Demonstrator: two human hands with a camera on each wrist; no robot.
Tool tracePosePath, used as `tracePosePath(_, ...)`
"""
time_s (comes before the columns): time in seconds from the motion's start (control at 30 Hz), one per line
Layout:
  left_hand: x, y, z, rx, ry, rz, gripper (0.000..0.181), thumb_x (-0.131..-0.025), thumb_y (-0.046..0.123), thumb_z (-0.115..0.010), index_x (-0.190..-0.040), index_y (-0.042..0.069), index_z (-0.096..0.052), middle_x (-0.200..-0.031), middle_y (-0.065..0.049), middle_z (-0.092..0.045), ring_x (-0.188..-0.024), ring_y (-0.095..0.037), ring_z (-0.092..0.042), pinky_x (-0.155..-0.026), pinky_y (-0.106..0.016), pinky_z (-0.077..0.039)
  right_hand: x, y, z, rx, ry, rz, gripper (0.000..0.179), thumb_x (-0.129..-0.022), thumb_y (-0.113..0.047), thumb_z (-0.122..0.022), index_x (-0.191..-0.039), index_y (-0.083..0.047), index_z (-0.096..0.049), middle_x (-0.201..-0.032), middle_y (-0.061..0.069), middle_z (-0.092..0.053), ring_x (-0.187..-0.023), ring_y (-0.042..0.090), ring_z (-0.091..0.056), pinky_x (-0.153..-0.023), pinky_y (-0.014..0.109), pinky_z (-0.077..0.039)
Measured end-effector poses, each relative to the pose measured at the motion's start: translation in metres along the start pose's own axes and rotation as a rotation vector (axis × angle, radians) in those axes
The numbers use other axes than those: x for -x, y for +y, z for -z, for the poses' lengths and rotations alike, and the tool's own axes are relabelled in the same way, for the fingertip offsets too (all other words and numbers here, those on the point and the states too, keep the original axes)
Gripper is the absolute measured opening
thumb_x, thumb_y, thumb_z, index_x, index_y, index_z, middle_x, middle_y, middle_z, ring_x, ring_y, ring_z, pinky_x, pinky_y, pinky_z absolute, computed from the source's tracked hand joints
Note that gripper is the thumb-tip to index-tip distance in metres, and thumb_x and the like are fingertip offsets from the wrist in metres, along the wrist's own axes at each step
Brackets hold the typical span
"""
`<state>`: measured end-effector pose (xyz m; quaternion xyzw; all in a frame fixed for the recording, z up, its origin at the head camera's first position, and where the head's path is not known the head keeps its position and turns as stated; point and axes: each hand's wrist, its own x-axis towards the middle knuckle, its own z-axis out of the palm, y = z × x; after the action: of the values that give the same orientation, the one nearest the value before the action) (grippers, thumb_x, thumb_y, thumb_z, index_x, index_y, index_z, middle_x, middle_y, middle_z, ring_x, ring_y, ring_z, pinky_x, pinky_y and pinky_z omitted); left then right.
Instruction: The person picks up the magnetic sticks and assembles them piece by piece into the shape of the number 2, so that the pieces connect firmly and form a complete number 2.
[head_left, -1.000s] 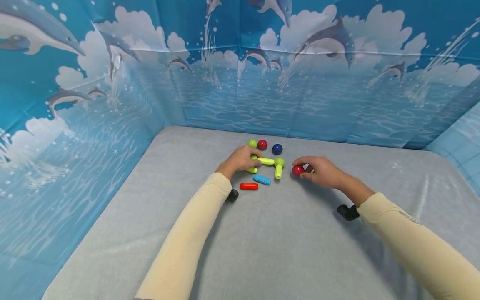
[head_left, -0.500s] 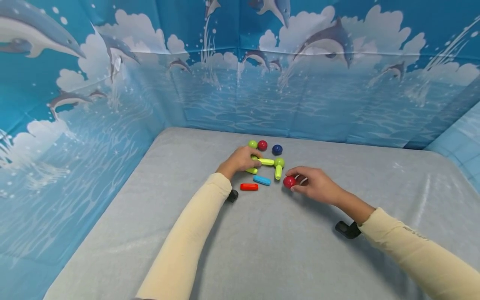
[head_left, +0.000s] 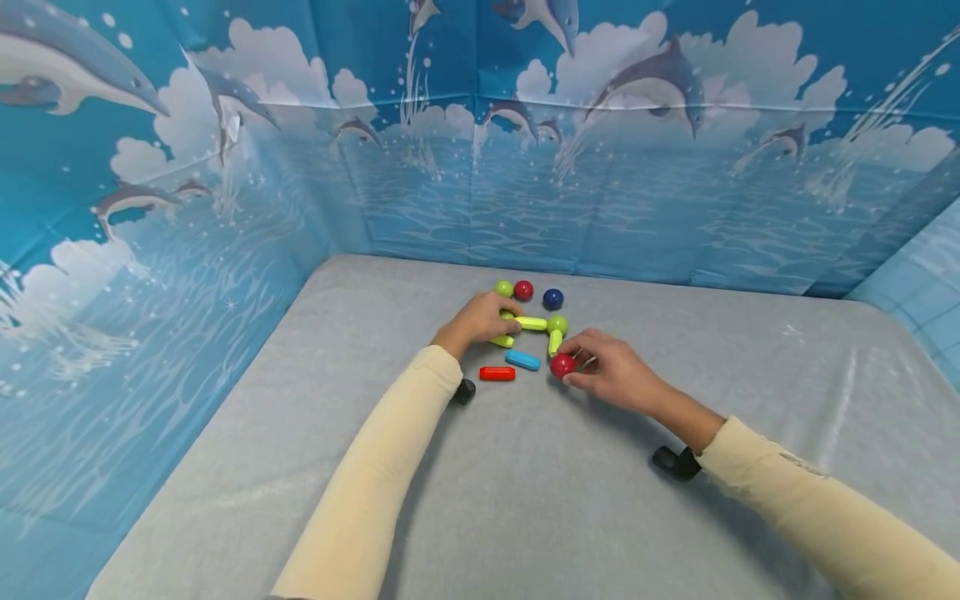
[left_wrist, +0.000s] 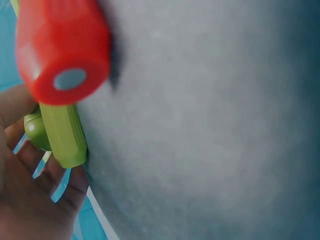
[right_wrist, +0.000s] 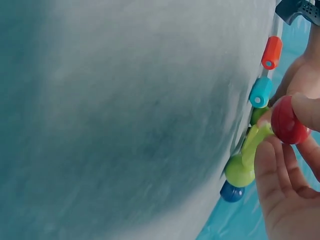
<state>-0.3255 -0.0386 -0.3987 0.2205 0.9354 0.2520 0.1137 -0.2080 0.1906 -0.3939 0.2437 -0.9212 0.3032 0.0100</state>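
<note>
A red ball (head_left: 562, 366) is just right of the blue stick (head_left: 522, 360), pinched between the thumb and fingers of the right hand (head_left: 611, 371), by a lime stick's (head_left: 555, 343) end; whether they touch is unclear. Beyond and left of the blue stick, the left hand (head_left: 477, 323) grips a lime corner ball (head_left: 507, 316). Just left of the blue stick lies a red stick (head_left: 497, 374); well beyond it sits a navy ball (head_left: 552, 298).

No readable text, labels, brands, numbers or signs in any view.
</note>
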Motion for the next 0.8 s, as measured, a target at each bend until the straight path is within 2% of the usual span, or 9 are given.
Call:
tracePosePath(0.23, -0.002, 0.000, 0.001, -0.012, -0.006, 0.004, 0.031, -0.094, 0.027, -0.067, -0.123, 0.019, -0.071, -0.123, -0.003, -0.068, -0.105, -0.020, -0.055, -0.093, -0.032, -0.049, -0.009, -0.004, -0.003, 0.020, -0.002, -0.023, 0.034, -0.084, -0.012, -0.078, -0.116, -0.008, -0.067, -0.109, 0.010, -0.063, -0.090, 0.022, -0.064, -0.072, 0.030, -0.054)
tracePosePath(0.6, -0.003, 0.003, 0.000, -0.027, -0.007, -0.002, 0.032, -0.095, 0.026, -0.067, -0.125, 0.018, -0.070, -0.124, -0.003, -0.067, -0.107, -0.020, -0.055, -0.097, -0.034, -0.049, -0.010, -0.002, -0.003, 0.027, -0.015, -0.042, 0.033, -0.084, -0.011, -0.077, -0.116, -0.008, -0.067, -0.108, 0.009, -0.064, -0.088, 0.019, -0.064, -0.074, 0.031, -0.053)
tracePosePath(0.8, -0.007, 0.011, -0.002, -0.049, 0.004, -0.019, 0.029, -0.094, 0.024, -0.067, -0.122, 0.017, -0.072, -0.120, -0.002, -0.070, -0.105, -0.020, -0.056, -0.096, -0.033, -0.049, -0.006, 0.005, 0.000, 0.032, -0.008, -0.057, 0.034, -0.084, -0.010, -0.077, -0.116, -0.007, -0.066, -0.109, 0.011, -0.064, -0.088, 0.020, -0.063, -0.072, 0.030, -0.052)
